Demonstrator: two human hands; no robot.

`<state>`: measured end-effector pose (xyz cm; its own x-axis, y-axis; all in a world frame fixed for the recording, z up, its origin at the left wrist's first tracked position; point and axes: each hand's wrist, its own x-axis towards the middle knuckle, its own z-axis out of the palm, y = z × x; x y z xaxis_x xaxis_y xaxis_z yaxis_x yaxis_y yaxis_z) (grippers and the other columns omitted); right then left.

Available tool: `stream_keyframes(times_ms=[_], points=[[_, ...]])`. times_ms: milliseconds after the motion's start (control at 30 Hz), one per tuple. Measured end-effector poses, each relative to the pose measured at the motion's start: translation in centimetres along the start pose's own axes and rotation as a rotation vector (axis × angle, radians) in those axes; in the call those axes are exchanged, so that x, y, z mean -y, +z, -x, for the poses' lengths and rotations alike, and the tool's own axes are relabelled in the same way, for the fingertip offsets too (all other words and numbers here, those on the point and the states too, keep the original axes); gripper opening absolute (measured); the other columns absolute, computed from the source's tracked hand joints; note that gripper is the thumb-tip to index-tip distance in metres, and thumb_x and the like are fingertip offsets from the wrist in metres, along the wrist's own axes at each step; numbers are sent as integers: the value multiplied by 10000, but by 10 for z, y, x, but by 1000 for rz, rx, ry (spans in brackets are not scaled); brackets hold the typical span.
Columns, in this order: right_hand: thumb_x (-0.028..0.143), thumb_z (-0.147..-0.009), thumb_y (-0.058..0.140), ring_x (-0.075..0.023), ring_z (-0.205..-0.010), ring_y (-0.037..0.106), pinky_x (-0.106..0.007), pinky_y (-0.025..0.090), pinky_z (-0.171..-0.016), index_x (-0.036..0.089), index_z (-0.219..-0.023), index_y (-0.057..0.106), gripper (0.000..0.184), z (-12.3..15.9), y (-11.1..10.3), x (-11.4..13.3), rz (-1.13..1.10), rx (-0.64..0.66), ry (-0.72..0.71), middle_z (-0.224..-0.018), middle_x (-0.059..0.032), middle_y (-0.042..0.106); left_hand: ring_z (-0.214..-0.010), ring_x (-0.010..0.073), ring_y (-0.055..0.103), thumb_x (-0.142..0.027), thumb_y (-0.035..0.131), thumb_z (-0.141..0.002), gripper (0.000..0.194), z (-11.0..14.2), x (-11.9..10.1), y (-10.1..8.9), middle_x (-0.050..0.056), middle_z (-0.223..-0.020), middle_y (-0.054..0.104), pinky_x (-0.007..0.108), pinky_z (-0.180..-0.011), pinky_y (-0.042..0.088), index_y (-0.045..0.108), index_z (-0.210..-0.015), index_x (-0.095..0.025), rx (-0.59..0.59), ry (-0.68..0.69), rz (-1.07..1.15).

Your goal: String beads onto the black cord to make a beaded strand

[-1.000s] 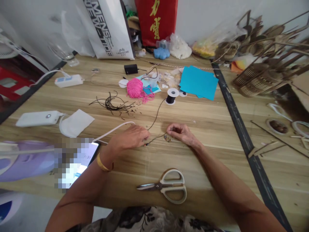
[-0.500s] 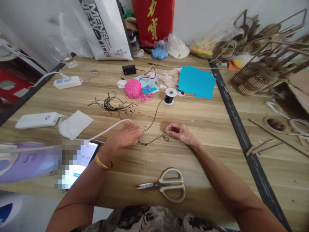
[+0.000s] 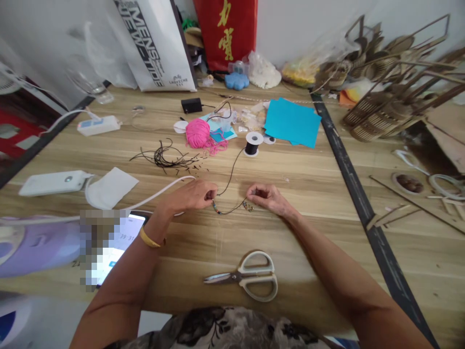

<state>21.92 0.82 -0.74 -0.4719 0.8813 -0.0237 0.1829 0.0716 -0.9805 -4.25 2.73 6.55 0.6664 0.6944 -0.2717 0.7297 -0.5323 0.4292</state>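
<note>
A thin black cord (image 3: 229,212) with small coloured beads (image 3: 215,207) strung on it sags between my two hands. My left hand (image 3: 199,194) pinches it near those beads, thumb against fingertips. The fingers of my right hand (image 3: 267,198) are closed on the cord's other end, just above a small cluster of beads (image 3: 248,207). From my left hand a length of cord runs up to the spool of black cord (image 3: 251,147), which stands upright. White-handled scissors (image 3: 250,276) lie nearer my body.
Behind my hands lie a pink yarn ball (image 3: 198,133), black cord pieces (image 3: 163,156) and blue sheets (image 3: 292,122). A phone (image 3: 125,237) and white cable (image 3: 156,194) sit by my left arm. Wooden baskets (image 3: 378,114) stand at the right.
My left hand has turned and lifted slightly, so its pinch now shows and the beads beside it hang more steeply. My right hand keeps its hold. The whole view has shifted slightly.
</note>
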Motion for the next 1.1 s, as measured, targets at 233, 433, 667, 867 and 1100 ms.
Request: stream_keyframes(times_ms=[233, 433, 667, 867, 1100], points=[[391, -802, 619, -58, -513, 345, -194, 266, -474, 122, -785, 595, 271, 0, -1, -1, 12, 6, 2, -619, 25, 479, -618, 124, 506, -147, 475, -751, 130, 1, 4, 0, 13, -662, 592, 223, -590, 329, 585, -681, -143, -16, 34, 4], [384, -803, 621, -63, -525, 360, -197, 272, -483, 124, -789, 595, 262, 0, 0, -2, 12, 1, -6, -638, 21, 493, -697, 158, 563, -173, 499, -753, 143, 2, 12, 5, 36, -737, 640, 245, -632, 350, 633, -703, -157, 8, -2, -91], [388, -804, 612, -69, -537, 385, -197, 293, -495, 120, -784, 595, 269, -1, 2, 3, 25, 13, -14, -641, 16, 506, -941, 219, 597, -201, 541, -746, 312, 4, 12, 7, 69, -1049, 662, 280, -788, 402, 627, -1045, -185, -13, 7, -151], [379, -818, 601, -73, -548, 401, -195, 304, -507, 117, -785, 595, 264, -1, 1, 4, 38, 28, -25, -634, 13, 498, -936, 210, 609, -172, 510, -775, 295, 7, 10, 8, 59, -1056, 669, 289, -815, 412, 626, -1045, -194, -44, -11, -147], [371, -816, 609, -75, -553, 409, -198, 311, -510, 117, -792, 603, 255, 0, 1, 3, 37, 12, -29, -660, 2, 519, -734, 170, 620, -250, 535, -808, 221, -6, -5, 11, 52, -879, 699, 271, -699, 438, 671, -965, -173, -215, -29, 9]])
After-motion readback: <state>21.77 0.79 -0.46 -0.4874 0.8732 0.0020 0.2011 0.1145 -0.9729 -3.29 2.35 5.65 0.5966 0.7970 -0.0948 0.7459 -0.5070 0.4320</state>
